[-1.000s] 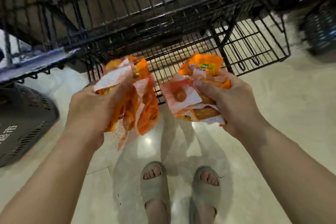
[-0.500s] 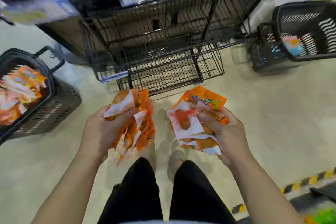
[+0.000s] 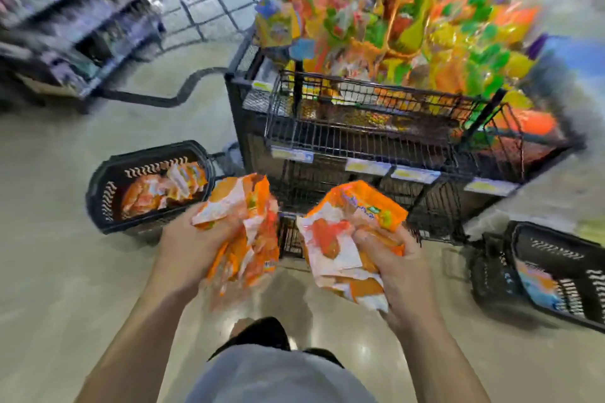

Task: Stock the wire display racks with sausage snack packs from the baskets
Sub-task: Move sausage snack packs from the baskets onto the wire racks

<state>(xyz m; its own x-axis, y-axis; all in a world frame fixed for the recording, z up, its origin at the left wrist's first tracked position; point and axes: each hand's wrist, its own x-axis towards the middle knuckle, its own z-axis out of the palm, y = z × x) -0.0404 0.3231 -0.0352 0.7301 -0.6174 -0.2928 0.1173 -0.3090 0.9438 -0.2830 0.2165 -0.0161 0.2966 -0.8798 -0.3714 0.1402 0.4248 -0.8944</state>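
Shop aisle w/ a glossy beige floor [image 3: 65,271] that shows light glare. A black wire display rack [image 3: 360,147] stands straight ahead, w/ yellow price tags [image 3: 366,167] along its front rails. Above it is a mass of bright green/yellow/orange goods [image 3: 425,26], too blurred to ID. A dark shelving unit [image 3: 65,26] sits upper left, also blurred. On the floor just left of the rack is a black plastic basket [image 3: 98,193] holding loose orange-white sausage packs [image 3: 157,190]. A 2nd black basket [image 3: 523,258] sits on the floor to the rack's right, w/ a blue-orange packet [image 3: 537,285] inside. Both hands are up in front of the rack's bottom tiers, between the 2 baskets. The left hand [image 3: 190,252] has its fingers curled round a bunch of packs [image 3: 248,239], most hanging down from the grip. The right hand [image 3: 402,265] clutches a 2nd bunch [image 3: 340,239], w/ fingers wrapped over the top and the packs fanned up and inward. The 2 bunches are near each other but apart. A grey shirt [image 3: 278,376] fills the bottom edge.
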